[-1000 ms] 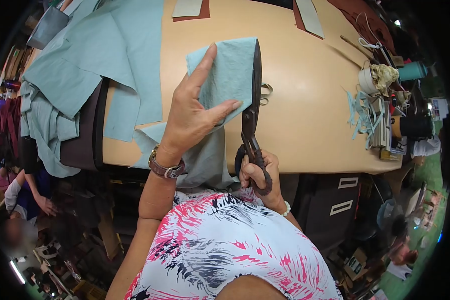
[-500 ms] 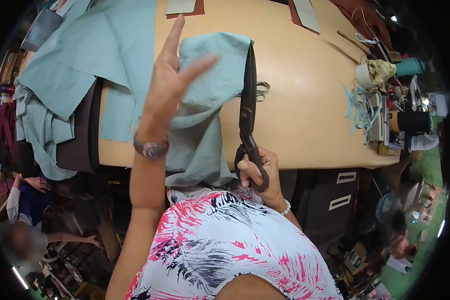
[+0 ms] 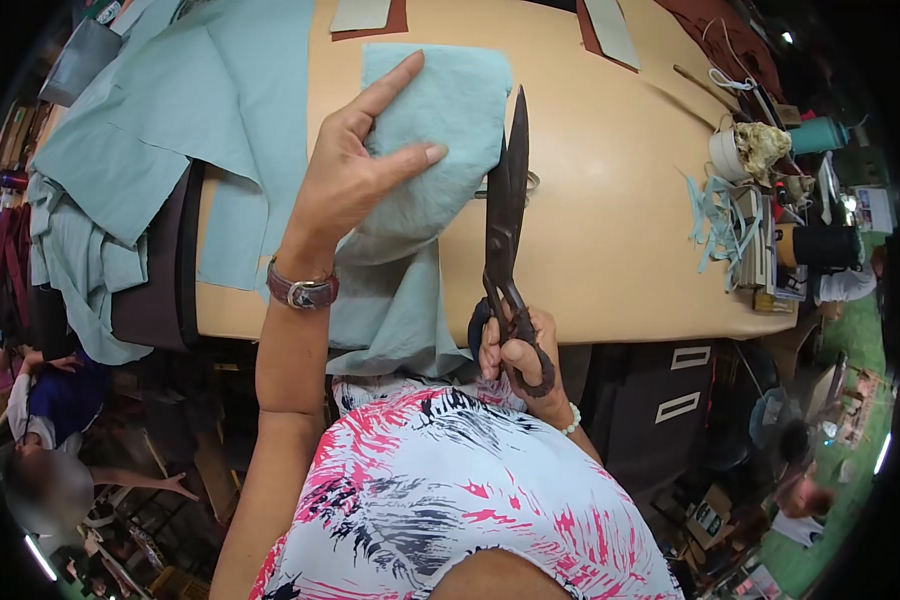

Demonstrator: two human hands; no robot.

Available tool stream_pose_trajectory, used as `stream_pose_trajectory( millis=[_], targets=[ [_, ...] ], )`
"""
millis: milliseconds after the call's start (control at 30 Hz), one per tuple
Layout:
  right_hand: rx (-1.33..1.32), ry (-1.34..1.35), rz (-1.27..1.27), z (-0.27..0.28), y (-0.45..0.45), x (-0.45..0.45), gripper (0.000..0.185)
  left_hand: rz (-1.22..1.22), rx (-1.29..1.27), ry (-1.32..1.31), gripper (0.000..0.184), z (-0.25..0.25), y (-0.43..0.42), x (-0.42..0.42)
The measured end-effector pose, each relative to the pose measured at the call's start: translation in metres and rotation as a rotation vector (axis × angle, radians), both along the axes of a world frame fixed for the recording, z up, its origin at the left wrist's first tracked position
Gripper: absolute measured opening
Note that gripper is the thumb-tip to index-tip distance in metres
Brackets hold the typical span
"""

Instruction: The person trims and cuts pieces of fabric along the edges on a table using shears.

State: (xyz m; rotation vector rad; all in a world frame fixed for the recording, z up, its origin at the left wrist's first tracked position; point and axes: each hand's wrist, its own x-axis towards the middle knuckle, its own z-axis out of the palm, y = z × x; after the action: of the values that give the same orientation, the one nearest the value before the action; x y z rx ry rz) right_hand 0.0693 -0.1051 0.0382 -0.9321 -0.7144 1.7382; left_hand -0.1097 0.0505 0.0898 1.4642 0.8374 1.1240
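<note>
Light blue fabric [image 3: 440, 120] lies on the tan table [image 3: 610, 230], its lower part hanging over the near edge toward my lap. My left hand [image 3: 355, 165] rests on the left side of the fabric, thumb and forefinger spread apart. Dark scissors [image 3: 505, 215] are in my right hand [image 3: 530, 365], which is closed around their handles. The blades point away from me, slightly parted, at the fabric's right edge. A small loop of cord [image 3: 530, 185] lies partly hidden behind the blades.
More blue fabric [image 3: 210, 110] covers the table's left side. At the right stand a white container [image 3: 727, 152], a teal bottle [image 3: 818, 135] and fabric strips [image 3: 712, 220]. Pattern pieces [image 3: 610, 32] lie at the far edge. A person [image 3: 60, 400] is at the lower left.
My left hand first lifted off leftward, then came down on the fabric again. The fabric's far end has shifted away from me. The scissors' blades have parted slightly.
</note>
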Motion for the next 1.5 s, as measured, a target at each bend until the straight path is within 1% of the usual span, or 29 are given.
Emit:
stream_pose_trajectory(
  millis=[167, 367, 633, 767, 1033, 1133, 1233, 1500],
  targets=[
    [-0.002, -0.004, 0.001, -0.002, 0.004, 0.001, 0.028, 0.001, 0.132, 0.088, 0.068, -0.003, -0.007, 0.000],
    [0.004, 0.027, -0.033, 0.001, 0.007, -0.001, 0.030, -0.006, 0.159, 0.124, 0.071, -0.003, -0.017, -0.001],
    [0.017, 0.014, -0.047, 0.002, 0.006, -0.001, 0.032, -0.022, 0.148, 0.128, 0.071, -0.004, -0.023, -0.002],
    [0.010, 0.022, -0.049, 0.002, 0.006, -0.001, 0.032, -0.027, 0.119, 0.116, 0.071, -0.003, -0.024, -0.001],
    [-0.043, -0.012, -0.023, 0.002, 0.004, 0.002, 0.030, -0.033, 0.148, 0.126, 0.072, -0.004, -0.022, -0.001],
    [-0.001, 0.072, -0.039, 0.000, 0.002, 0.001, 0.028, -0.034, 0.152, 0.128, 0.072, -0.005, -0.021, -0.001],
    [0.009, 0.084, -0.042, -0.001, 0.001, 0.001, 0.027, -0.014, 0.175, 0.133, 0.073, -0.007, -0.020, 0.000],
    [-0.015, 0.025, -0.017, -0.001, -0.001, 0.002, 0.028, 0.007, 0.163, 0.132, 0.071, -0.005, -0.020, 0.002]
  ],
)
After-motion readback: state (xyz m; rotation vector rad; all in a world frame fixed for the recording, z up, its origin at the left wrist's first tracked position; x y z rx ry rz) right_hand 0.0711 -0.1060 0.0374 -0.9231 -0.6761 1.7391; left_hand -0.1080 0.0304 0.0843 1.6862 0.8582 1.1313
